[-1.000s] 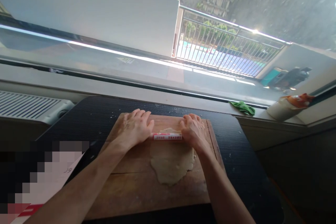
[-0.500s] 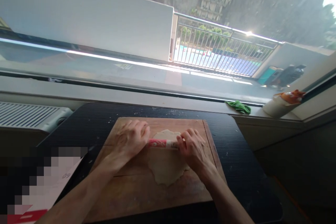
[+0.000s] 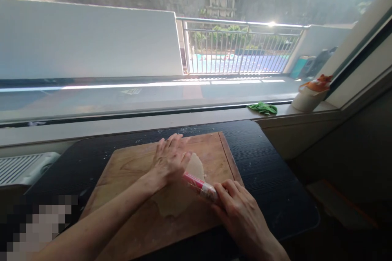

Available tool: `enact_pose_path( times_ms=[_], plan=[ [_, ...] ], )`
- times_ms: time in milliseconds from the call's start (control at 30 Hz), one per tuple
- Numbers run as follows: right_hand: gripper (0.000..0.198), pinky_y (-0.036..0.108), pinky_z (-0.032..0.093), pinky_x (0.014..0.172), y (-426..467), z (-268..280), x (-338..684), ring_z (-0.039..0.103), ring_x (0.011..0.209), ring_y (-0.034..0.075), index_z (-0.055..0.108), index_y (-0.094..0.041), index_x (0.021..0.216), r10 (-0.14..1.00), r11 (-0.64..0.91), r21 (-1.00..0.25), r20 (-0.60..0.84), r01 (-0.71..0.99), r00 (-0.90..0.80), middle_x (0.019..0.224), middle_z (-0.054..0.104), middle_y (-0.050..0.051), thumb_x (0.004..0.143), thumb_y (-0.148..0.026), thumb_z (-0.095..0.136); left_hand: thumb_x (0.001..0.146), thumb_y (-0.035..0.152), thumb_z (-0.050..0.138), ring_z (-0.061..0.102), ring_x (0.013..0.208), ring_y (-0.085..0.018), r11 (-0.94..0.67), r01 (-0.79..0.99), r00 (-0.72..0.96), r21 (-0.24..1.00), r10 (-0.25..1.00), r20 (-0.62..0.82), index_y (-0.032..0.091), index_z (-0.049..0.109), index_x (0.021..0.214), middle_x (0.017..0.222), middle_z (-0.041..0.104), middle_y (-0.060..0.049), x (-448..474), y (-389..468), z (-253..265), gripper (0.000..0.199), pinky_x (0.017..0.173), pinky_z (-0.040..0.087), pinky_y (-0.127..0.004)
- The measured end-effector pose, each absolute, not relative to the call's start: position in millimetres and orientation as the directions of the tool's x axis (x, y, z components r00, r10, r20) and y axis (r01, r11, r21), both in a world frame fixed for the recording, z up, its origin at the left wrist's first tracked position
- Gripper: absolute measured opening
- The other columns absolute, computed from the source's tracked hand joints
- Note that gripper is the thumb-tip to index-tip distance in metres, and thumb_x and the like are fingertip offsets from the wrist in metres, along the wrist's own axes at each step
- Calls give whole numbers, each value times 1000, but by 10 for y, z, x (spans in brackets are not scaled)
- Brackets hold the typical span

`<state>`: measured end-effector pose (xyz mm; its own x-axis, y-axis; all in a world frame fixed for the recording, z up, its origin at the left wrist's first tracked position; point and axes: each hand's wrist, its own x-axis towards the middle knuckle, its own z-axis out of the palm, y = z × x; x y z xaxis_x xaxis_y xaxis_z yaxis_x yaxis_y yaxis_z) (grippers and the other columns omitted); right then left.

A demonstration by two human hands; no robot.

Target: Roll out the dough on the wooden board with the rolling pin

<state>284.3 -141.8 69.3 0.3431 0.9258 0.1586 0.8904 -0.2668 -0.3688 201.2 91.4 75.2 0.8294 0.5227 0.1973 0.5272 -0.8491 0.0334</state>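
A thin, uneven sheet of dough [image 3: 175,203] lies on a wooden board [image 3: 122,183]. A slim rolling pin in red and white printed wrapping [image 3: 199,185] slants across it. My right hand [image 3: 239,208] is wrapped around the pin's near right end. My left hand [image 3: 170,159] reaches over the far part of the dough with fingers stretched out, its palm by the other end of the pin. That end is partly hidden, so I cannot tell whether the palm touches it.
The board rests on a dark table [image 3: 266,179] with white specks. On the window sill are a green cloth [image 3: 263,108] and a pale container [image 3: 308,100] with an orange top. A white radiator [image 3: 29,169] stands at left; a window runs along the back.
The rolling pin has turned from level to slanted, its right end now nearer me. My left hand has opened from its grip. My right hand has come closer. The view has shifted and tilted.
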Motion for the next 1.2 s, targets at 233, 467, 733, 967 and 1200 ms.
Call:
enact_pose_path(
  times_ms=[233,467,733,967,1200],
  plan=[
    [19,32,43,76,-1521,735,2959,54,87,19,57,-25,108,870,-290,-469,234,834,434,94,59,2,95,-35,49,95,51,20,27,141,-30,-830,535,840,157,542,6,18,39,140,150,38,-11,2558,1160,686,59,111,19,-61],
    [35,32,44,70,-1594,586,2917,56,82,20,48,-24,128,863,-273,-396,302,877,405,91,61,3,96,-38,44,97,42,19,31,139,-25,-868,466,875,171,481,61,21,45,135,144,47,-6,2315,1073,746,51,112,22,-52],
    [27,29,43,62,-1649,531,2900,57,71,18,53,-19,115,897,-185,-401,304,897,321,82,60,3,97,-35,41,93,43,32,35,137,-24,-951,308,944,44,311,115,26,45,136,143,48,-2,1892,967,759,48,115,19,-48],
    [12,31,42,65,-1581,734,3085,55,76,19,55,-23,101,897,-291,-373,214,881,387,85,58,1,93,-32,52,94,52,22,34,138,-26,-899,426,904,102,419,-79,24,41,139,149,39,-8,2403,1078,811,57,110,25,-54],
    [31,32,43,68,-1730,558,2847,56,76,19,50,-19,123,883,-272,-262,315,926,349,85,60,3,94,-27,49,93,47,27,29,140,-26,-920,385,922,70,386,13,25,43,139,149,39,-6,2049,962,774,53,115,15,-53]
  ],
)
